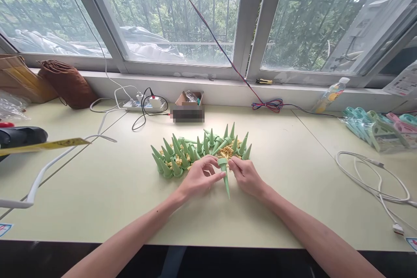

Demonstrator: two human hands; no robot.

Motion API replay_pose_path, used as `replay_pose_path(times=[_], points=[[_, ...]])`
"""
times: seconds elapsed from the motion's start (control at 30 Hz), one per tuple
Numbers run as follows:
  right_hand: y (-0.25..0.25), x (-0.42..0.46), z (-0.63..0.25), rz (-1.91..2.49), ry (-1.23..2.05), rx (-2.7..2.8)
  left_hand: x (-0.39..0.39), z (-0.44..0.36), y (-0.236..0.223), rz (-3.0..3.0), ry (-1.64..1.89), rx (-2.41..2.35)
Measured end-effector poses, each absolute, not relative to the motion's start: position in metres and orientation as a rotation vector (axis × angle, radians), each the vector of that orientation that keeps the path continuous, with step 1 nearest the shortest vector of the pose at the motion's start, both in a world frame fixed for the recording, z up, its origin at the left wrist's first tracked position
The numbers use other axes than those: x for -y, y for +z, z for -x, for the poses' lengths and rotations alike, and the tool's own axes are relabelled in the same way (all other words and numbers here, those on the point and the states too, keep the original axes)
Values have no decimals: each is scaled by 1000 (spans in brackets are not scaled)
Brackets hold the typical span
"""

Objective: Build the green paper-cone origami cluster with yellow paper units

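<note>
In the middle of the table, my left hand (202,176) pinches a green plant-watering spike (224,180) near its capped end, with the tapered tip pointing down toward me. My right hand (245,174) is closed close beside the cap; its fingertips hide whatever they hold. Just beyond both hands, several more green spikes (167,150) stand upright in a cluster, and a few lie on their sides. Small yellow plastic fittings (227,152) are heaped among them, mostly on the right of the cluster.
A small open box (192,96) and a power strip (143,104) sit at the back by the window. White cables (374,173) coil on the right, near bagged pastel clips (374,128) and a bottle (330,95). A brown pouch (67,84) stands back left.
</note>
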State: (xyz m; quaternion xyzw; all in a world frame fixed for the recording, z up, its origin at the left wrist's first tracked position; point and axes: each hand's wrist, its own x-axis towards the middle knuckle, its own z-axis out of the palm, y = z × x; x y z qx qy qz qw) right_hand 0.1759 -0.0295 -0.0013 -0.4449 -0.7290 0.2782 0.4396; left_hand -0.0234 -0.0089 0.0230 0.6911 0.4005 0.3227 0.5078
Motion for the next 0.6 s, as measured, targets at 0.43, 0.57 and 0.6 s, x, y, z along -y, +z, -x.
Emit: replay_pose_path(times=[0.43,0.57,0.6], points=[[-1,29,-174,1087,714,1824,15,21,24,-1863,894,-981],[-1,29,-174,1085,717,1820,15,20,23,-1896,931,-974],[-1,29,-174,1086,712,1816,15,19,23,-1897,931,-974]])
